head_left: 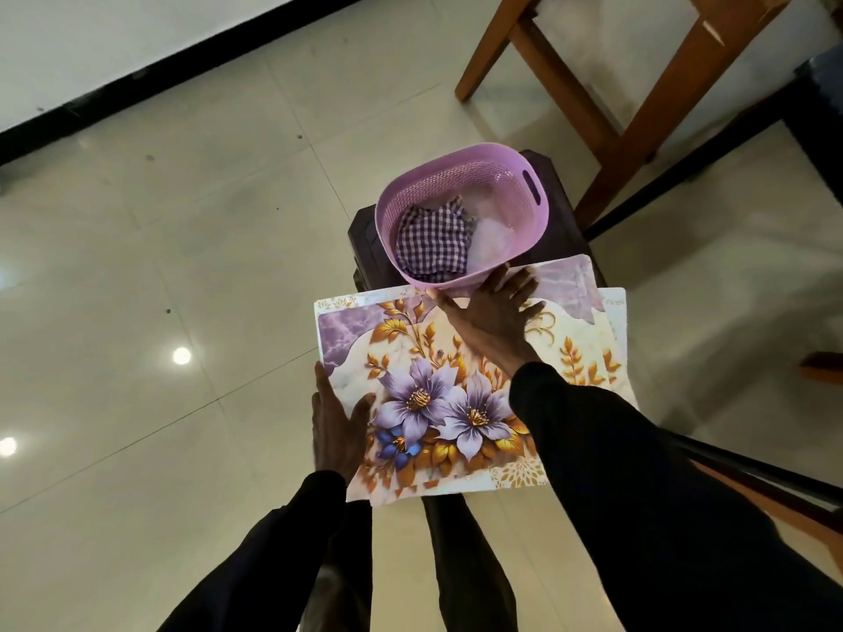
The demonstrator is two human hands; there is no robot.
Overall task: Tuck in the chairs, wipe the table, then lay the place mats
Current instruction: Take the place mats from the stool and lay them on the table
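Note:
A stack of floral place mats (438, 403), purple flowers and gold leaves on white, is held flat over a dark stool (554, 207). My left hand (337, 426) grips the stack's near left edge, thumb on top. My right hand (495, 317) lies spread on the top mat, fingertips at the rim of a pink plastic basket (456, 173) that stands on the stool. Inside the basket lies a purple checked cloth (433, 239) beside something pale and translucent.
A wooden chair's legs (638, 107) stand at the upper right, just beyond the stool. A dark bar (684, 171) slants down from the right. Glossy cream floor tiles (182, 221) spread to the left, up to a black skirting (137, 79).

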